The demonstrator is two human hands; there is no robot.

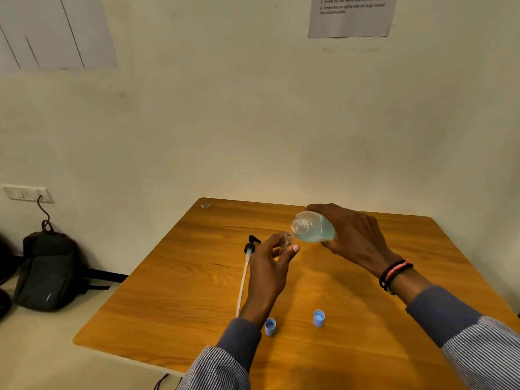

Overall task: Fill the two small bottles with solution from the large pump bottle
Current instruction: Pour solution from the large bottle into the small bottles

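At frame centre, the left hand point(270, 266) pinches a small bottle point(287, 241) upright between thumb and fingers. The right hand point(353, 237) wraps the large bottle point(313, 228) — tipped sideways, its open mouth just above the small one's neck — over the table point(174, 291).

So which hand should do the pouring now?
The right hand. It already holds the large bottle tilted, its open neck just above the small bottle in the left hand. The left only needs to keep the small bottle steady.
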